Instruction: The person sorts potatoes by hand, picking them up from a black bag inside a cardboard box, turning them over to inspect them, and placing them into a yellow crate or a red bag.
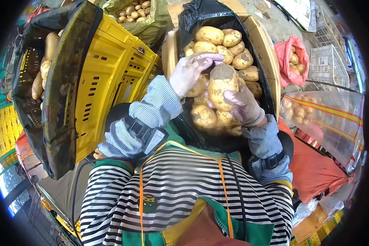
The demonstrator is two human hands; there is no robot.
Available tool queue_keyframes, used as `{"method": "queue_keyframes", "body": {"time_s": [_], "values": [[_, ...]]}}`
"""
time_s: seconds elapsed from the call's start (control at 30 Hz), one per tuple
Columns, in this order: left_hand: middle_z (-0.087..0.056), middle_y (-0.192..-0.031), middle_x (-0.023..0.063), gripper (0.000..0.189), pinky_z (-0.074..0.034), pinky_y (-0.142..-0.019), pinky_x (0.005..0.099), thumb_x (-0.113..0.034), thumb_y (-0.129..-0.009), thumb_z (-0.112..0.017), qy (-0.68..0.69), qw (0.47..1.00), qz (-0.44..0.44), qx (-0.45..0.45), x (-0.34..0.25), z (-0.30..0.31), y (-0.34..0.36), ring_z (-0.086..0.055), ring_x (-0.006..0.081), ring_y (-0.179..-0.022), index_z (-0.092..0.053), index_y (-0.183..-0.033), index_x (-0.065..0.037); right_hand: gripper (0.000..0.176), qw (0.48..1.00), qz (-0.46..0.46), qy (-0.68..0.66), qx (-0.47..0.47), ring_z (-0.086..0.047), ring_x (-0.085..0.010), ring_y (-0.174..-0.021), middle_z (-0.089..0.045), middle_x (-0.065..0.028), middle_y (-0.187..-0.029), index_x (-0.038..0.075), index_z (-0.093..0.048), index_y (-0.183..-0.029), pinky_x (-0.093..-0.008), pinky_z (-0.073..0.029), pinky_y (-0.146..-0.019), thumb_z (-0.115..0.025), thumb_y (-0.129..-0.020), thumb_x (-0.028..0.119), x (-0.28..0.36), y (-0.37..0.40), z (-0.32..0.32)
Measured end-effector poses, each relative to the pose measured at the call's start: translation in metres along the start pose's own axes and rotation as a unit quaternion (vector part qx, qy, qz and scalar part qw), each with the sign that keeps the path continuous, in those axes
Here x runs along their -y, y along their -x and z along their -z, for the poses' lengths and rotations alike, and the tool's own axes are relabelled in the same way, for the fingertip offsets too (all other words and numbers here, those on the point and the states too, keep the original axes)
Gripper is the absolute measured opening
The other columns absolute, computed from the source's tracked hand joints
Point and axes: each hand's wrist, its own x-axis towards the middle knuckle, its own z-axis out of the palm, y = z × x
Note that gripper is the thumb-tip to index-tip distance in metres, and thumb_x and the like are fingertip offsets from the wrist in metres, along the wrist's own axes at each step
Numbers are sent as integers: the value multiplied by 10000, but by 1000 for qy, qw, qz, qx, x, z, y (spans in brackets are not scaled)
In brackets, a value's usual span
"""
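Observation:
A large potato with a dirt-darkened top end is upright above other potatoes in a cardboard box lined with a black plastic bag. My right hand, in a pale thin glove, grips its right side. Over its upper left is my left hand, gloved too, fingers stretched toward the potato's top and apart from one another at the thumb. Whether the left fingertips touch the potato is hard to tell.
Yellow crates stand at left, one holding potatoes behind a dark cloth edge. A green sack of potatoes is behind. To the right are a pink bag, a white basket and a clear bag.

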Motion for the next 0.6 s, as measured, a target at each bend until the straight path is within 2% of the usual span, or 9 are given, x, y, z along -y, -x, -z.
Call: {"method": "queue_keyframes", "body": {"time_s": [0.1, 0.17, 0.2, 0.23, 0.3, 0.33, 0.4, 0.5, 0.6], "values": [[-606, -1239, 131, 495, -399, -1038, 312, -418, -1002, -467, -45, 999, -18, -8, -1, -4, -2, -570, 203, -1152, -604, -1265, -22, 722, 991, 12, 78, -105, -562, -286, -1163, -536, -165, -1310, 32, -393, -1392, -355, -449, -994, -767, -785, 142, 7, -2, 0], [-598, -1267, 117, 515, -424, -1016, 300, -417, -1004, -460, -11, 999, 41, 8, -8, -9, 1, -564, 198, -1161, -580, -1290, -6, 713, 862, 184, 430, -195, -548, -198, -1186, -528, -130, -1318, -14, -372, -1395, -307, -448, -996, -741, -793, 83, -1, -6, 4], [-579, -1309, 110, 513, -431, -1009, 287, -382, -996, -499, 39, 992, 112, 41, -13, -11, 2, -545, 193, -1186, -536, -1338, -2, 748, 803, 231, 504, -219, -563, -235, -1167, -532, -141, -1307, -10, -389, -1380, -338, -460, -977, -777, -748, 81, -2, -5, 6], [-579, -1309, 110, 513, -431, -1009, 287, -382, -996, -499, 39, 992, 113, 43, -12, -14, 3, -545, 193, -1186, -536, -1338, -2, 748, 803, 231, 504, -221, -563, -235, -1167, -532, -141, -1307, -10, -389, -1380, -338, -460, -977, -777, -748, 81, -2, -2, 7], [-549, -1357, 114, 521, -468, -958, 266, -353, -980, -546, 64, 991, 104, 47, -2, -22, 2, -588, 180, -1118, -490, -1390, -35, 751, 720, 255, 609, -213, -563, -308, -1147, -532, -176, -1269, 10, -408, -1363, -384, -459, -973, -788, -724, 113, 4, 1, 5], [-595, -1265, 70, 458, -532, -694, 252, -213, -970, -564, 20, 996, 70, 56, 1, -25, 1, -605, 105, -765, -479, -1401, -83, 751, 721, 255, 608, -214, -563, -308, -1147, -532, -176, -1269, 10, -408, -1363, -384, -459, -973, -788, -724, 113, 5, 2, 2], [-584, -1273, 79, 475, -527, -697, 250, -181, -967, -557, -15, 992, 101, 74, -2, -26, 2, -602, 108, -768, -451, -1419, -77, 760, 668, 247, 666, -222, -543, -375, -1137, -520, -215, -1230, 26, -419, -1349, -433, -452, -974, -795, -700, 143, 6, 6, -5], [-558, -1287, 110, 481, -518, -714, 250, -116, -963, -517, -10, 986, 134, 96, -11, -34, 3, -586, 108, -764, -408, -1425, -39, 741, 685, 257, 641, -232, -524, -406, -1122, -513, -223, -1220, 33, -427, -1341, -456, -447, -967, -784, -703, 154, 0, 12, -4], [-607, -1138, 109, 378, -512, -704, 274, -69, -941, -458, -6, 986, 136, 97, -7, -45, 3, -588, 138, -757, -485, -1312, -3, 746, 661, 251, 667, -235, -549, -352, -1137, -530, -202, -1230, 14, -424, -1339, -422, -456, -971, -797, -707, 143, -2, 20, 0]]}}
